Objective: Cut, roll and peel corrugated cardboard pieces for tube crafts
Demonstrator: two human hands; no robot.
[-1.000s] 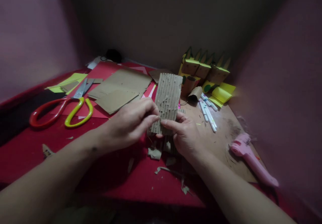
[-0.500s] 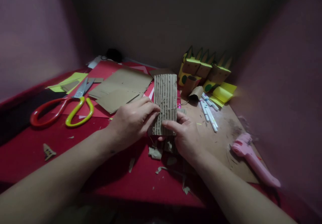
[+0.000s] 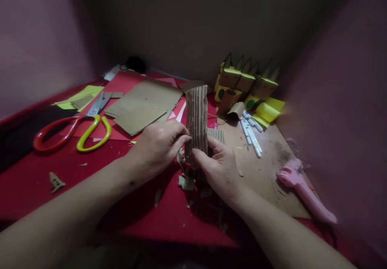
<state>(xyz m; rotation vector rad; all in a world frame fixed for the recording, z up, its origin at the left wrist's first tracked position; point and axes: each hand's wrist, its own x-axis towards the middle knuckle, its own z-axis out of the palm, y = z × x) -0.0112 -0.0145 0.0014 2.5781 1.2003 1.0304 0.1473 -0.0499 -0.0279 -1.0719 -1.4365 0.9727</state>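
A strip of corrugated cardboard (image 3: pixel 197 113) with its ridges bared stands upright between my two hands, slightly curved. My left hand (image 3: pixel 161 142) pinches at its left edge with thumb and fingertips. Around the lower right part, my right hand (image 3: pixel 219 162) grips it, thumb across the front and fingers behind. Torn paper scraps (image 3: pixel 186 182) lie on the red cloth just below. Behind the strip, another ridged cardboard piece (image 3: pixel 218 135) shows in part.
Large scissors (image 3: pixel 93 117) lie at left beside cardboard sheets (image 3: pixel 148 99) on red paper. Several markers (image 3: pixel 250 134) and a pink glue gun (image 3: pixel 305 190) rest on a brown board (image 3: pixel 260 180) at right. A yellow-and-brown cardboard model (image 3: pixel 248 81) stands at the back.
The cardboard strip has turned and bent, so its front looks narrower now. Both hands keep hold of it. More of the ridged piece behind it shows.
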